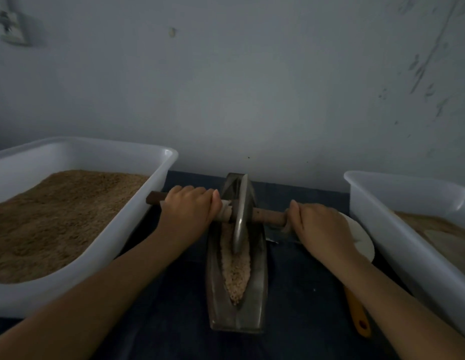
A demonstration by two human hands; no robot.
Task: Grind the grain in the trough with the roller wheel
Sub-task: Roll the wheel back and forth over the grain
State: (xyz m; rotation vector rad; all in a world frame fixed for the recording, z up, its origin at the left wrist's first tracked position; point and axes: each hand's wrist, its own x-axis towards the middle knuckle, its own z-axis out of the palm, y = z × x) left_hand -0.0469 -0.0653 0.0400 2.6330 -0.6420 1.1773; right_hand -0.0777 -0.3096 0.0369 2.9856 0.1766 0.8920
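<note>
Both hands, left hand (189, 209) and right hand (322, 227), wrap a grip round the axle handle (269, 215) on either side. That likely keeps the roller wheel (240, 214) upright in the trough (257, 302) over the grain (235, 268).

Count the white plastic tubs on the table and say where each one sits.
2. One white tub sits left of the trough, filled with brown grain. The other tub sits to the right, cut off by the frame edge. Others may lie outside the view.

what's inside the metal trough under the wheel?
Pale crushed grain lies along the groove of the narrow boat-shaped metal trough. The grey metal disc wheel stands in it, covering the grain beneath its rim.
</note>
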